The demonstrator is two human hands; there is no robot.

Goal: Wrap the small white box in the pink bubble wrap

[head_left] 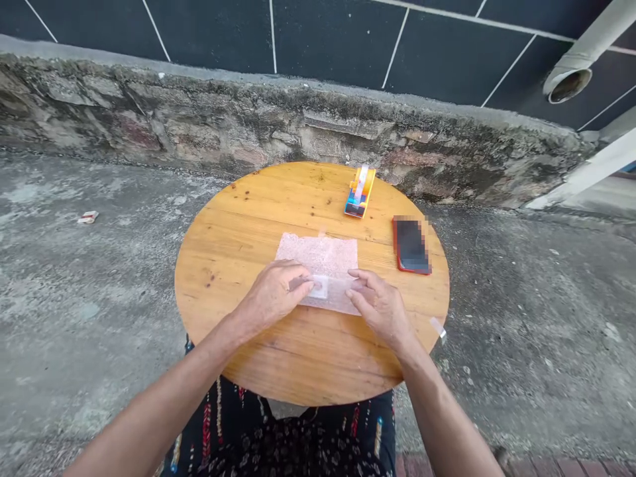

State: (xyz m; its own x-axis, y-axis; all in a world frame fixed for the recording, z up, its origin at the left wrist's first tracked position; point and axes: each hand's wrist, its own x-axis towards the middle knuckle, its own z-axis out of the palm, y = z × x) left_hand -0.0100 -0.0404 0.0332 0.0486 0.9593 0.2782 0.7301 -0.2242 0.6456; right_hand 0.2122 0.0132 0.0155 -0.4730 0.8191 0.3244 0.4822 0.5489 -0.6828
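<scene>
On the round wooden table [238, 218], the left hand [272, 296] lies palm down with its fingers loosely curled, their tips pressing the near edge of a pale pink sheet [320, 262] that lies flat at the table's middle. Just beside it, the right hand [380, 306] rests flat, fingers stretched out onto the same edge, gripping nothing. Farther right, near the far rim, stands an orange tape dispenser [360, 192], and beside it lies a red-cased phone [411, 245].
</scene>
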